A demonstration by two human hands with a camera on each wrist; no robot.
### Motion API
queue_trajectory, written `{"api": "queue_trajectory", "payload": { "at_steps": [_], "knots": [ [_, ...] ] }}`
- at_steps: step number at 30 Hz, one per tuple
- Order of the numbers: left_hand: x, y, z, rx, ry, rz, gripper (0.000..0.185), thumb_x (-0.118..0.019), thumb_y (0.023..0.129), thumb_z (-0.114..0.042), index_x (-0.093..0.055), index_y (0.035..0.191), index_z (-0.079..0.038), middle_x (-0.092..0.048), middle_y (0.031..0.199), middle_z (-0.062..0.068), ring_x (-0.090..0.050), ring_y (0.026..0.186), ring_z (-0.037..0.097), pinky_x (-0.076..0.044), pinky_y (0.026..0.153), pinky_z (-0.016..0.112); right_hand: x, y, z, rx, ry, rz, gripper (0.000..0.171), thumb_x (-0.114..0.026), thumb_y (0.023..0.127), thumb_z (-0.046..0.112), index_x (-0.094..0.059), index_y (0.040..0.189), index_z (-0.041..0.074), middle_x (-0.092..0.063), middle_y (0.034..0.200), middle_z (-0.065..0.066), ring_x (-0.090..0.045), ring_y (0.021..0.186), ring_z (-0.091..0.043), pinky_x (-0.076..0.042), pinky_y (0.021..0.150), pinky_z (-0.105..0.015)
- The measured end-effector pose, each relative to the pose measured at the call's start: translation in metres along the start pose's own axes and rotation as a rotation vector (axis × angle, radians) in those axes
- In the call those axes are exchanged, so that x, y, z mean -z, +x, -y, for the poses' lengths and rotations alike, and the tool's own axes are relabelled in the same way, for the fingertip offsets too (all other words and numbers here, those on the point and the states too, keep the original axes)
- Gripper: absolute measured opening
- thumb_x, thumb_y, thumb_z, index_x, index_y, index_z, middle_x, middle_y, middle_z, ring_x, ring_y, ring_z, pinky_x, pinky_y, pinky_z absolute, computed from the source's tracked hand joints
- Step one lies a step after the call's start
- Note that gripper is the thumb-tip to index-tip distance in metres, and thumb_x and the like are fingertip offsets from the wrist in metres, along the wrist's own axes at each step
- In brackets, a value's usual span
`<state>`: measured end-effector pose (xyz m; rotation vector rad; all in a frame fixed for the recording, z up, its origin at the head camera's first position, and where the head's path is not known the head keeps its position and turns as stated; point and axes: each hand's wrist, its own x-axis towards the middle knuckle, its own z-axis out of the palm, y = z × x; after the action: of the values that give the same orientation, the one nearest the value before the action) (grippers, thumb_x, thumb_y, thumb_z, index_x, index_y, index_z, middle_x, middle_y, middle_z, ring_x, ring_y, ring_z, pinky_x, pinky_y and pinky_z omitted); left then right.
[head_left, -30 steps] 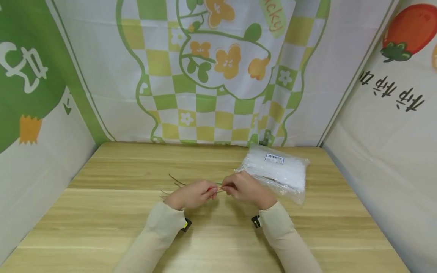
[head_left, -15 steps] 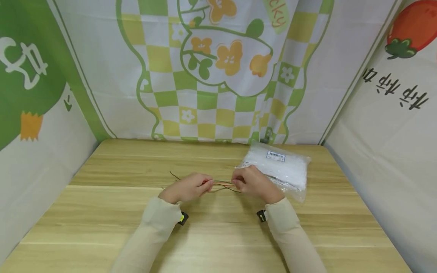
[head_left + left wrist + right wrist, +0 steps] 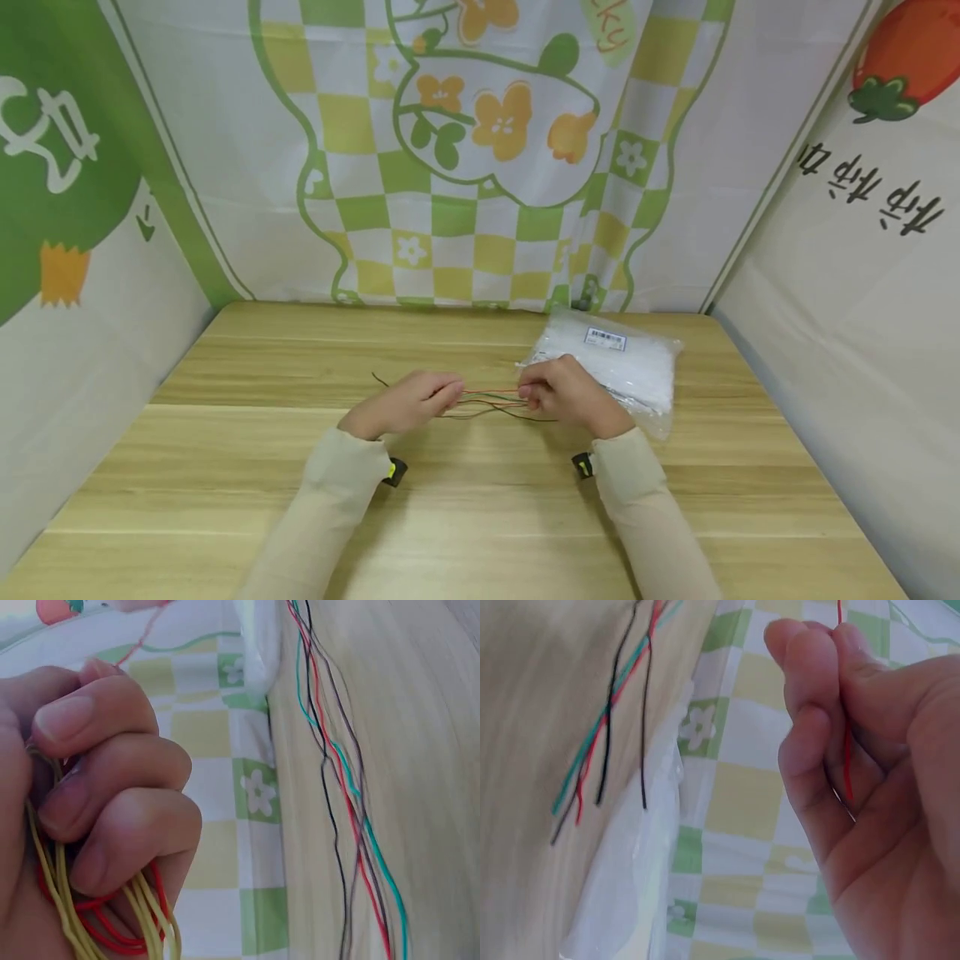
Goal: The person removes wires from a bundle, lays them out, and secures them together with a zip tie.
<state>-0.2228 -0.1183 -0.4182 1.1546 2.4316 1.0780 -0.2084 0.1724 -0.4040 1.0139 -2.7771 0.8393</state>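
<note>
My left hand [image 3: 408, 404] curls its fingers around a looped bundle of yellow cords [image 3: 142, 904] and red cord, plain in the left wrist view. A single thin red cord [image 3: 491, 391] runs nearly straight from it to my right hand [image 3: 570, 398]. There the thumb and fingertips pinch this cord, and its short red end [image 3: 847, 769] hangs down inside the palm. Below and between both hands, several loose cords in teal, red, black and dark brown lie roughly side by side on the table; the teal cord [image 3: 391, 877] crosses the others.
A clear plastic bag [image 3: 637, 375] of white contents, with a barcode label [image 3: 605, 339], lies just behind my right hand. The wooden table [image 3: 480, 517] ends at a patterned cloth backdrop [image 3: 495, 258]. A dark cord end [image 3: 379, 379] sticks out past my left hand.
My hands have drawn apart, left hand leftward and right hand rightward, from nearly touching. The red cord now spans the wider gap, and more of the loose cords show below it.
</note>
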Motion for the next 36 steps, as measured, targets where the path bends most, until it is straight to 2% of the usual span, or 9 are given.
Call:
{"api": "queue_trajectory", "payload": {
  "at_steps": [6, 12, 18, 22, 26, 30, 32, 36],
  "knots": [
    [0.011, -0.009, 0.011, 0.01, 0.05, -0.008, 0.037, -0.041, 0.115, -0.017, -0.045, 0.078, -0.014, -0.038, 0.07, -0.007, -0.032, 0.062, 0.005, -0.035, 0.066, 0.024, 0.01, -0.005, -0.009, -0.05, 0.017, 0.018, 0.024, -0.066, 0.104, 0.009, -0.075, 0.083, 0.01, -0.069, 0.067, 0.001, -0.056, 0.059, -0.002, -0.05, 0.064, -0.023],
    [0.025, -0.023, 0.021, 0.07, 0.063, -0.03, 0.039, -0.04, 0.116, -0.02, -0.045, 0.078, -0.014, -0.038, 0.07, -0.006, -0.031, 0.061, 0.004, -0.035, 0.066, 0.024, 0.017, -0.014, -0.026, -0.099, 0.042, 0.001, 0.026, -0.059, 0.107, 0.005, -0.075, 0.087, 0.009, -0.068, 0.069, -0.001, -0.061, 0.058, -0.007, -0.053, 0.062, -0.025],
    [0.028, -0.027, 0.023, 0.096, 0.029, -0.013, 0.039, -0.038, 0.117, -0.023, -0.045, 0.08, -0.012, -0.038, 0.074, -0.005, -0.032, 0.065, 0.008, -0.036, 0.069, 0.025, 0.021, -0.014, -0.028, -0.117, 0.073, 0.021, 0.025, -0.058, 0.107, 0.003, -0.075, 0.089, 0.007, -0.069, 0.07, -0.001, -0.064, 0.061, -0.009, -0.055, 0.066, -0.026],
    [0.03, -0.033, 0.026, 0.11, 0.016, -0.019, 0.038, -0.037, 0.117, -0.021, -0.045, 0.083, -0.007, -0.04, 0.079, -0.002, -0.036, 0.071, 0.01, -0.037, 0.072, 0.027, 0.023, -0.016, -0.033, -0.146, 0.078, 0.013, 0.026, -0.056, 0.107, 0.001, -0.074, 0.089, 0.005, -0.069, 0.07, -0.001, -0.067, 0.063, -0.015, -0.056, 0.064, -0.026],
    [0.032, -0.037, 0.03, 0.111, 0.026, -0.032, 0.039, -0.038, 0.117, -0.019, -0.046, 0.082, -0.003, -0.039, 0.076, -0.002, -0.034, 0.068, 0.009, -0.036, 0.07, 0.026, 0.023, -0.019, -0.039, -0.164, 0.105, 0.009, 0.025, -0.057, 0.106, -0.001, -0.075, 0.09, 0.002, -0.069, 0.071, -0.001, -0.068, 0.064, -0.019, -0.057, 0.062, -0.027],
    [0.033, -0.038, 0.033, 0.119, 0.082, -0.047, 0.042, -0.042, 0.115, -0.018, -0.046, 0.075, -0.007, -0.034, 0.068, -0.007, -0.029, 0.061, 0.006, -0.036, 0.067, 0.025, 0.021, -0.019, -0.044, -0.167, 0.12, 0.014, 0.024, -0.057, 0.107, 0.001, -0.074, 0.09, 0.002, -0.068, 0.069, -0.001, -0.066, 0.061, -0.015, -0.056, 0.062, -0.027],
    [0.033, -0.038, 0.034, 0.148, 0.11, -0.054, 0.044, -0.043, 0.115, -0.018, -0.044, 0.071, -0.011, -0.033, 0.065, -0.008, -0.028, 0.059, 0.005, -0.037, 0.066, 0.024, 0.018, -0.019, -0.045, -0.178, 0.128, 0.022, 0.024, -0.057, 0.108, 0.004, -0.074, 0.091, 0.002, -0.068, 0.069, -0.001, -0.065, 0.059, -0.014, -0.056, 0.062, -0.027],
    [0.035, -0.043, 0.036, 0.213, 0.096, -0.048, 0.048, -0.043, 0.116, -0.021, -0.041, 0.068, -0.016, -0.031, 0.06, -0.009, -0.026, 0.054, 0.006, -0.037, 0.06, 0.024, 0.013, -0.018, -0.045, -0.198, 0.155, 0.058, 0.025, -0.055, 0.109, 0.007, -0.074, 0.093, 0.003, -0.067, 0.069, 0.0, -0.066, 0.058, -0.017, -0.057, 0.06, -0.028]
  ]
}}
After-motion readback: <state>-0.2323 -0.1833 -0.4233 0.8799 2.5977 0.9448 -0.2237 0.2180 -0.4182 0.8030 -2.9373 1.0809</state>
